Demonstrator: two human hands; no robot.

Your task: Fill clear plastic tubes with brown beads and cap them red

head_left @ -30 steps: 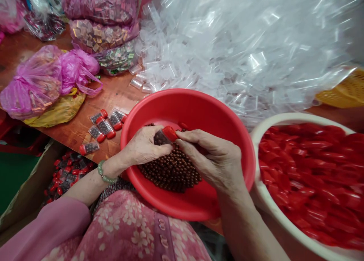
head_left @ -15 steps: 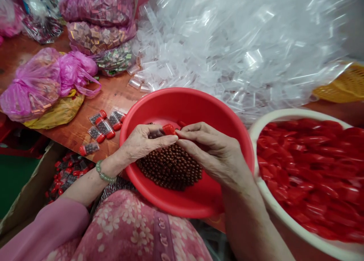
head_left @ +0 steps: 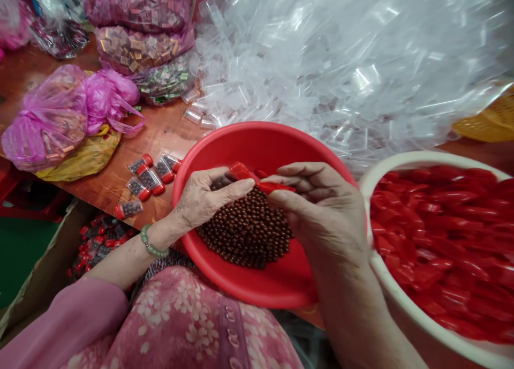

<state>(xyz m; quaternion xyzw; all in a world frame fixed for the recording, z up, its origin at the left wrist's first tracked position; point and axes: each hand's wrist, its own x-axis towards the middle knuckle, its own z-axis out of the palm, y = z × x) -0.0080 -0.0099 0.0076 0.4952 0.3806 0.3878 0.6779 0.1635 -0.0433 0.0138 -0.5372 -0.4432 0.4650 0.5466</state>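
Observation:
Over a red basin (head_left: 265, 136), my left hand (head_left: 203, 195) pinches a small clear plastic case with dark contents; a red end (head_left: 241, 171) shows past my fingers, and the rest is mostly hidden. My right hand (head_left: 325, 205) grips a red plastic cap (head_left: 276, 187) between thumb and fingers, close to the tip of my left thumb. Brown round beads (head_left: 247, 232) are heaped in the basin beneath both hands. Left of the basin, several bead-filled cases with red caps (head_left: 150, 179) lie on the table.
A white tub (head_left: 385, 163) of red plastic pieces (head_left: 445, 246) stands at right. Clear plastic cases (head_left: 321, 74) pile up behind the basin. Pink bags (head_left: 44, 117) sit at left. Below the table edge, a cardboard box (head_left: 44, 262) holds more red-capped cases (head_left: 100, 243).
My right hand has drawn slightly right and its fingers have lifted, so the red cap in it now shows clearly. My left hand still holds the case, its red end a little higher.

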